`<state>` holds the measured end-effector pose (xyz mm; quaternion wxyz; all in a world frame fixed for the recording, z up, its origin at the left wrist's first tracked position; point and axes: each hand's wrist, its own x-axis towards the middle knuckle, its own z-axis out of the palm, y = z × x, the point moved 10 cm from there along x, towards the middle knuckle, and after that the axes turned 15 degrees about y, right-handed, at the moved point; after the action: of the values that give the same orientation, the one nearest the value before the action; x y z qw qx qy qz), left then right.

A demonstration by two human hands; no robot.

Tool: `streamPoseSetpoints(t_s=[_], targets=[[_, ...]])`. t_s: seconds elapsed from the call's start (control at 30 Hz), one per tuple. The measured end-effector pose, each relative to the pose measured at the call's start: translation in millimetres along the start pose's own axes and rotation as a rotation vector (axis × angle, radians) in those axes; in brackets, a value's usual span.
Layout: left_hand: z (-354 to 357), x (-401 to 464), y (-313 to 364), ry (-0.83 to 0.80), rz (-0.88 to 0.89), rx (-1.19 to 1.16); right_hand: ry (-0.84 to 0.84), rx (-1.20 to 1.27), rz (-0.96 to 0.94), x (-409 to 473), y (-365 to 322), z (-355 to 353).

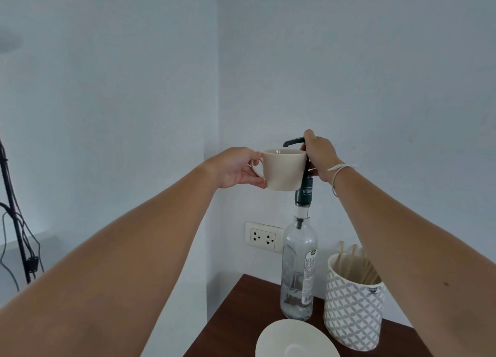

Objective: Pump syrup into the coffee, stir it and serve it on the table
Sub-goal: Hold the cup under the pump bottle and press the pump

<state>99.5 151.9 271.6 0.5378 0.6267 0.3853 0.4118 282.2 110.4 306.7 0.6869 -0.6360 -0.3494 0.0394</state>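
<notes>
My left hand (236,169) grips the handle of a cream coffee cup (283,170) and holds it up in the air, its rim right under the dark spout of the syrup pump (294,142). My right hand (319,155) is closed over the pump head on top of a tall clear syrup bottle (298,265), which stands on the dark wooden table (241,316). The bottle holds only a little clear liquid at its bottom. What is inside the cup is hidden by its rim.
A white saucer (295,340) lies at the near table edge in front of the bottle. A grey-and-white patterned holder (351,308) with several wooden stir sticks stands right of the bottle. A wall socket (263,237) sits behind. Black cables hang at far left.
</notes>
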Motion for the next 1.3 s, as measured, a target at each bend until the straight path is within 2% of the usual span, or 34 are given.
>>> streamPoseSetpoints(t_s=[0.7, 1.3], targets=[[-0.9, 2.2, -3.9, -0.006, -0.011, -0.007, 0.029, -0.041, -0.059, 1.4, -2.1, 0.4], [-0.3, 4.0, -7.7, -0.026, -0.015, -0.019, 0.031, -0.016, -0.036, 1.4, 6.6, 0.4]])
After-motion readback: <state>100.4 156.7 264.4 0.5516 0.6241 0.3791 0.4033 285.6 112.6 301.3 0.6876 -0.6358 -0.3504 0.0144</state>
